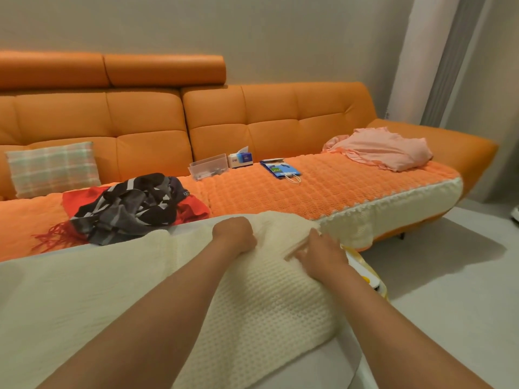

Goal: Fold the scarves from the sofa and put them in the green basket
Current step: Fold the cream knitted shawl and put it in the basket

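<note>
The left grip (234, 234) is clamped on the cream scarf (261, 304), which lies under both grips, and the right grip (323, 255) pinches its folded edge just beside. The edges probably want squaring up before the crease is pressed flat.

Print on tissue box (240, 160) too blurred to read; blue paper bag (279, 169) likewise; nothing legible.
</note>
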Demonstrator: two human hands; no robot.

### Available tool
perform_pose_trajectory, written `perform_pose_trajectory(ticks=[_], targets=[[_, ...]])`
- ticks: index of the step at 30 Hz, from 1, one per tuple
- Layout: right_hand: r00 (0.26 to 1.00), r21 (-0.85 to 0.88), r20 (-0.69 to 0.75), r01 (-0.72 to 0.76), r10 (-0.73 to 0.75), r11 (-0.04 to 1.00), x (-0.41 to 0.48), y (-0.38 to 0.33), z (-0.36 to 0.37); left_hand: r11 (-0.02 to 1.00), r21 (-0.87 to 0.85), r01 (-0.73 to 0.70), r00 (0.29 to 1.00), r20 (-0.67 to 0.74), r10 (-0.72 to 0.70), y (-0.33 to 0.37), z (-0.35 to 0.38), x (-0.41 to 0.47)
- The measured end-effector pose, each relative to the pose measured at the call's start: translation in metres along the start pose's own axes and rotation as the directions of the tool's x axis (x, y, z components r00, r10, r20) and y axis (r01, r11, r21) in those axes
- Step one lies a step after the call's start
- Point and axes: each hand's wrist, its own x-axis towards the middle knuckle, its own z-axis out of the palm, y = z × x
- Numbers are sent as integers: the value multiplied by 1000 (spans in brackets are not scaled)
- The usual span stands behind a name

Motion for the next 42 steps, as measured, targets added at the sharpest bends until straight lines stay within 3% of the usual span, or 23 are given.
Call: perform_pose_trajectory(ticks=[2,5,9,12,14,16,20,22,24,27,29,31,33,35,36,39,42], targets=[[999,-55,-27,-33,31,998,3,5,0,998,-55,-15,997,-82,11,10,-2,6],[988,-59,-120,-107,99,993,4,7,-3,954,-296,-57,966,-257,-22,23,-14,14],[887,251,-390,-156,247,955,4,12,-24,747,-640,-177,908,-400,-127,40,-53,31],[740,434,-617,35,269,900,4,4,-49,553,-775,-307,875,-458,-156,39,-86,35],[652,382,-740,202,168,902,2,-9,-61,471,-822,-319,878,-444,-180,27,-100,32],[641,277,-767,296,25,914,-5,-28,-62,437,-853,-285,905,-390,-172,7,-104,24],[705,90,-653,437,-279,895,-33,-71,-50,579,-809,-101,938,-271,-215,-51,-89,-13],[744,-5,-461,543,-484,840,-47,-87,-38,711,-701,48,964,-154,-217,-82,-77,-43],[749,4,-181,649,-637,761,-63,-97,-24,832,-538,134,976,-72,-204,-109,-62,-69],[725,113,221,646,-653,755,-84,-107,-6,858,-503,108,969,-140,-204,-134,-46,-98],[710,118,380,599,-593,792,-93,-111,0,855,-519,28,963,-216,-162,-136,-39,-120],[744,189,354,537,-567,822,-99,-113,2,875,-464,-136,969,-244,21,-134,-31,-144],[822,225,210,487,-530,844,-104,-113,3,905,-354,-235,970,-146,195,-130,-26,-168],[875,86,178,442,-450,893,-110,-110,3,950,-213,-227,972,14,235,-127,-18,-184],[893,-10,201,412,-402,911,-113,-108,2,960,-171,-221,973,24,228,-127,-14,-188],[915,-166,217,377,-339,911,-119,-105,0,925,-272,-264,951,-234,202,-132,-7,-187],[905,-84,156,411,-395,908,-122,-105,-4,828,-461,-320,872,-484,67,-141,-17,-191]])
